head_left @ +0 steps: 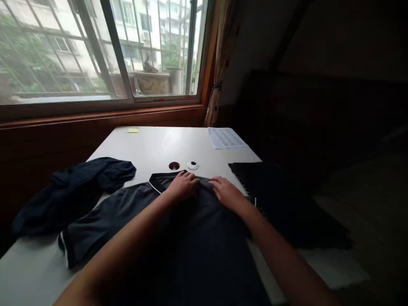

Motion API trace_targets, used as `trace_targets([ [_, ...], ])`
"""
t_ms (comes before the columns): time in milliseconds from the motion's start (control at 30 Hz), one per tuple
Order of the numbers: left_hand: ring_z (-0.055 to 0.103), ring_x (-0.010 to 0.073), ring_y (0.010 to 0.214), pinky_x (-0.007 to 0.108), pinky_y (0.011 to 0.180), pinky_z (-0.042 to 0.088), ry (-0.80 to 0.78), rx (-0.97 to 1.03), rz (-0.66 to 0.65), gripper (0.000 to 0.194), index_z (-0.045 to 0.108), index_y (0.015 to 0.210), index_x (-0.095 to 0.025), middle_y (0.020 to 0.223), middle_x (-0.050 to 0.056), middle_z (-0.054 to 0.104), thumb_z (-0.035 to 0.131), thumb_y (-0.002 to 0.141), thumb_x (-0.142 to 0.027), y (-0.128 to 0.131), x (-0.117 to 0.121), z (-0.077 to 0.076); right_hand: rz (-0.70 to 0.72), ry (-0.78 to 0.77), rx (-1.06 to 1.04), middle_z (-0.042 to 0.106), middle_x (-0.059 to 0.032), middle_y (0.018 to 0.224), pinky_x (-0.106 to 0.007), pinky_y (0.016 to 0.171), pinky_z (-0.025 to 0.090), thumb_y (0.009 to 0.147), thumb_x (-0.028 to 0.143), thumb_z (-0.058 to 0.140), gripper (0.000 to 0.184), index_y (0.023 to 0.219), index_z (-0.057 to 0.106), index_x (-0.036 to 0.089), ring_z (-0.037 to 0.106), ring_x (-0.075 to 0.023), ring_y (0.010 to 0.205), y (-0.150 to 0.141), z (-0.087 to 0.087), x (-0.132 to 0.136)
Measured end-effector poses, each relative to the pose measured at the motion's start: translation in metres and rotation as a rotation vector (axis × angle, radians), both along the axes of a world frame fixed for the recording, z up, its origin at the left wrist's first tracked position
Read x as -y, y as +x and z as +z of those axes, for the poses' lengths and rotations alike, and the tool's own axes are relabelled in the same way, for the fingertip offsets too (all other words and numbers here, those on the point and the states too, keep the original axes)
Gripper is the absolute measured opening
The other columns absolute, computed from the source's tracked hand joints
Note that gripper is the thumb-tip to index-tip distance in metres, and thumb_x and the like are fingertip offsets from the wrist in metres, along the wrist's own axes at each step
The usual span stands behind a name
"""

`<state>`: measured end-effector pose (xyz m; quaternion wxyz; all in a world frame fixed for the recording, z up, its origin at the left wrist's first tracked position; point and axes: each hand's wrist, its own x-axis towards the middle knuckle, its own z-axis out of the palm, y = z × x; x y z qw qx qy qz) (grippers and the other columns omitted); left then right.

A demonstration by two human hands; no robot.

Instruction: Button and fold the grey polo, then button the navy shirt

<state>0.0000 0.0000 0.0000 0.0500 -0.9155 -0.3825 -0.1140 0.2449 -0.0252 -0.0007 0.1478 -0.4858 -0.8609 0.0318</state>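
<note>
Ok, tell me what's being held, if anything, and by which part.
The left grip lies on the dark shirt by its collar, the right grip on its shoulder; whether either pinches cloth can't be told.

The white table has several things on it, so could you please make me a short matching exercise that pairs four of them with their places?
Things:
1. Dark shirt
2. Yellow note
3. Printed paper
4. Round white cover

Places:
A. By the far right corner of the table
B. Just right of the round hole
C. Under the left hand and the right hand
D. Near the far left corner

Pairs: 1-C, 2-D, 3-A, 4-B
</note>
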Motion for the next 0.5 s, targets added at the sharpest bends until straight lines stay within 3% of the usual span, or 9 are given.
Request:
trace_targets([
  [100, 0.058, 0.0248, 0.12, 0.044, 0.108, 0.038, 0.0, -0.001, 0.025, 0.036, 0.058, 0.133, -0.023, 0.129, 0.009, 0.064, 0.048, 0.098, -0.031, -0.005, 0.003, -0.004, 0.015, -0.017, 0.041, 0.053, -0.0128, 0.147, -0.042, 0.117, 0.037, 0.098, 0.024, 0.045, 0.044, 0.139, 0.056, 0.015, 0.047, -0.0252, 0.137, -0.023, -0.02, 0.003],
  [200, 0.049, 0.0268, 0.134, 0.049, 0.112, 0.034, -0.01, -0.012, 0.049, 0.041, 0.053, 0.139, -0.024, 0.145, 0.009, 0.055, 0.043, 0.101, -0.035, -0.014, 0.005, -0.009, -0.047, -0.028, 0.09, 0.04, -0.0114, 0.158, -0.046, 0.121, 0.03, 0.101, 0.036, 0.042, 0.051, 0.148, 0.047, 0.016, 0.035, -0.0265, 0.146, -0.029, -0.03, 0.006],
  [333, 0.038, 0.0268, 0.144, 0.051, 0.114, 0.031, -0.035, -0.041, 0.049, 0.045, 0.049, 0.144, -0.029, 0.155, 0.005, 0.045, 0.039, 0.102, -0.042, -0.03, 0.002, -0.013, -0.121, -0.055, 0.145, 0.03, -0.007, 0.163, -0.048, 0.123, 0.021, 0.103, 0.046, 0.034, 0.058, 0.154, 0.038, 0.02, 0.025, -0.0258, 0.151, -0.017, -0.03, 0.003],
  [500, 0.032, 0.0282, 0.147, 0.054, 0.114, 0.029, -0.026, -0.093, 0.021, 0.046, 0.046, 0.147, -0.029, 0.157, 0.005, 0.041, 0.037, 0.103, -0.041, -0.045, -0.005, -0.014, -0.169, -0.082, 0.208, 0.029, -0.004, 0.164, -0.049, 0.122, 0.021, 0.103, 0.045, 0.031, 0.056, 0.155, 0.037, 0.024, 0.023, -0.0266, 0.151, -0.007, -0.026, -0.01],
])
